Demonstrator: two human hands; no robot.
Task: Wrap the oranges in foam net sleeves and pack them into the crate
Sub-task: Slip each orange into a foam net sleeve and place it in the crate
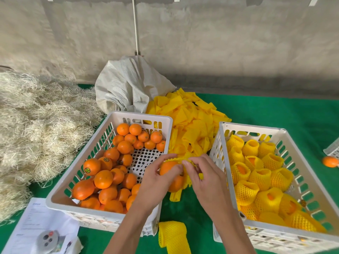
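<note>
No legible text, brand, number or sign in this view.

- Small round dark-and-green stickers (pixel 87 170) on several loose oranges in the white slotted plastic crate (pixel 110 208) at left: printed marks present, too small to read.
- White printed paper sheet (pixel 39 217) on the green table covering at lower left: a blue heading and grey lines of type, all blurred beyond reading; it carries a picture of a round grey device.
- Small round sticker (pixel 303 202) on a wrapped orange in the white slotted plastic crate (pixel 256 128) at right: illegible.
</note>
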